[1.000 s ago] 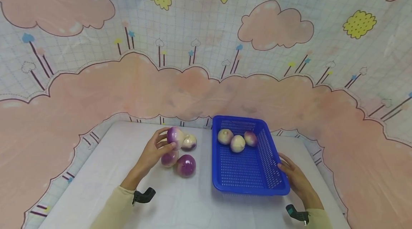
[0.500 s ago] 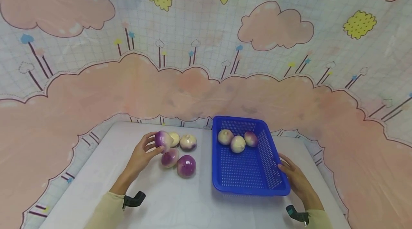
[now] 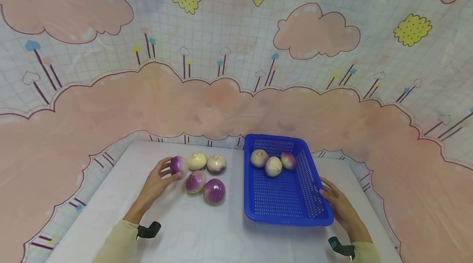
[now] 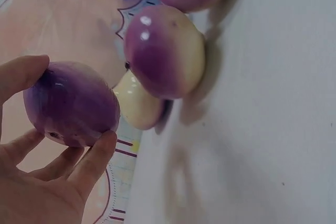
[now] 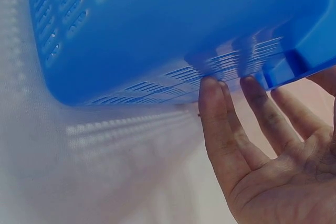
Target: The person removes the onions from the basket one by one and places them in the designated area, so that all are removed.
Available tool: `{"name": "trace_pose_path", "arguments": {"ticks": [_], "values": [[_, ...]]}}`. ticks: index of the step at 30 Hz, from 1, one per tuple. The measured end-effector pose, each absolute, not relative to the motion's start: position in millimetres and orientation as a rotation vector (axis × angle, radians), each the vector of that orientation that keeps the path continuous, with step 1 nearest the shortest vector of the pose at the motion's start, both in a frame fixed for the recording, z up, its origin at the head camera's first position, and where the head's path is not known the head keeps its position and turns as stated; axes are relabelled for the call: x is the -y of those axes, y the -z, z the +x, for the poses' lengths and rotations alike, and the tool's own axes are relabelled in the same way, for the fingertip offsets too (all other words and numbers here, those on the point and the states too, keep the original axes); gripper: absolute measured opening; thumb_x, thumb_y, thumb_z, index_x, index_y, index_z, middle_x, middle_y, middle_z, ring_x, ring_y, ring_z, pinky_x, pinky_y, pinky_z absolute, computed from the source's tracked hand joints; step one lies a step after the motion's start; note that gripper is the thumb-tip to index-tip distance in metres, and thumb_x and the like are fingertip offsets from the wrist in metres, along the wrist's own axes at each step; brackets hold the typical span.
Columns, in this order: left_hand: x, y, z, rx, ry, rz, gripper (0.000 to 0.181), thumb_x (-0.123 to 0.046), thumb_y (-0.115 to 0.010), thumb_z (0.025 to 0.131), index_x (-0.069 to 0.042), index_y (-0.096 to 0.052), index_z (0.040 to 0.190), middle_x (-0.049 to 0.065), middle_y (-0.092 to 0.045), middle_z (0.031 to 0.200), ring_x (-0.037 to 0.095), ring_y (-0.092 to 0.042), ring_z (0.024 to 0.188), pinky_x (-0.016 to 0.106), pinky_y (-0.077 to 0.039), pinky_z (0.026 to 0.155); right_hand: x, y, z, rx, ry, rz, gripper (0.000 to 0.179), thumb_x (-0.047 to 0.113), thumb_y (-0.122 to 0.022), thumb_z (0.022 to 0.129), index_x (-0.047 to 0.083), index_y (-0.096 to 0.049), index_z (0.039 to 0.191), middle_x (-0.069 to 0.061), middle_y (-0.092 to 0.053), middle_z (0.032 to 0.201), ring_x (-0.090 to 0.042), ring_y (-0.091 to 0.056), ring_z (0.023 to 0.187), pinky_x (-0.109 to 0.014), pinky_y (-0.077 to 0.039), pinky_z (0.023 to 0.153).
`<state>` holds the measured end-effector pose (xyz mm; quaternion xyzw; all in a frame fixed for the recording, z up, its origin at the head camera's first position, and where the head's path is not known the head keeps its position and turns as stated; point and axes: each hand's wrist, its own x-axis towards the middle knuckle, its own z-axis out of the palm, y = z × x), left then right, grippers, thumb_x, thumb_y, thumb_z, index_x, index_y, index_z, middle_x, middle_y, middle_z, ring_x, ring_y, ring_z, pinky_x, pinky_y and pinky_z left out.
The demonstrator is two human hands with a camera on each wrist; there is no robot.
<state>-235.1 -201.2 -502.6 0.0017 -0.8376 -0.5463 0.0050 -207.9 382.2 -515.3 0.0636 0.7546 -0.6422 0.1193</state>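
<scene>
A purple-and-white turnip (image 3: 179,167) is pinched between the thumb and fingers of my left hand (image 3: 153,185), at the left end of a small group. In the left wrist view, this turnip (image 4: 73,104) shows its purple side, with fingertips around it. Close beside it lie a pale turnip (image 3: 197,161), another pale one (image 3: 216,164), a pink-purple turnip (image 3: 196,181) and a deep purple one (image 3: 214,192). My right hand (image 3: 341,205) holds the right side of a blue basket (image 3: 273,218), thumb at the rim. Its fingers (image 5: 215,111) touch the slotted outer wall.
Inside the basket, toward its far end, sit three turnips (image 3: 273,166). A white cloth (image 3: 207,234) covers the table. Behind it hangs a printed backdrop (image 3: 229,109) with clouds. Each wrist carries a small black device (image 3: 149,230).
My left hand has carried its turnip left and toward me, away from the pale turnips, uncovering one behind it. My right hand and the basket have stayed in place.
</scene>
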Motion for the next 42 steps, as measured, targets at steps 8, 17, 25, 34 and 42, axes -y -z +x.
{"name": "trace_pose_path", "arguments": {"ticks": [8,17,25,34,42], "values": [[206,517,-249,2.740,1.644,0.071,0.082,-0.036,-0.072,0.089,-0.008,-0.028,0.152,0.030,-0.036,0.151,0.047,-0.044,0.134,0.057,-0.043,0.107,-381,515,-207,-2.202,1.883,0.197,0.066,0.034,-0.053,0.101,0.025,-0.019,0.157,-0.017,-0.023,0.162,-0.033,-0.048,0.134,-0.053,-0.047,0.105],[206,531,-260,2.785,1.628,0.101,0.080,-0.034,-0.073,0.088,-0.005,-0.031,0.149,0.032,-0.037,0.149,0.050,-0.043,0.134,0.058,-0.044,0.105,-382,517,-208,-2.219,1.883,0.200,0.068,0.034,-0.054,0.100,0.024,-0.018,0.157,-0.018,-0.023,0.162,-0.038,-0.045,0.136,-0.054,-0.047,0.105],[201,535,-264,2.817,1.600,0.107,0.081,-0.031,-0.073,0.088,-0.004,-0.030,0.150,0.033,-0.036,0.149,0.052,-0.041,0.135,0.060,-0.042,0.106,-382,518,-209,-2.208,1.889,0.193,0.069,0.033,-0.054,0.101,0.023,-0.017,0.158,-0.018,-0.022,0.162,-0.037,-0.045,0.136,-0.052,-0.048,0.105],[202,529,-260,2.812,1.607,0.115,0.081,-0.034,-0.071,0.089,-0.006,-0.028,0.152,0.029,-0.031,0.154,0.049,-0.037,0.139,0.060,-0.038,0.110,-383,518,-208,-2.201,1.892,0.187,0.067,0.033,-0.053,0.101,0.024,-0.017,0.158,-0.018,-0.022,0.162,-0.034,-0.048,0.134,-0.052,-0.048,0.105],[202,512,-254,2.676,1.606,0.065,0.070,-0.027,-0.066,0.093,-0.006,-0.031,0.150,0.022,-0.033,0.156,0.044,-0.035,0.141,0.056,-0.038,0.112,-382,517,-209,-2.210,1.880,0.212,0.068,0.034,-0.054,0.101,0.025,-0.018,0.157,-0.017,-0.023,0.162,-0.034,-0.048,0.134,-0.052,-0.048,0.105]]}}
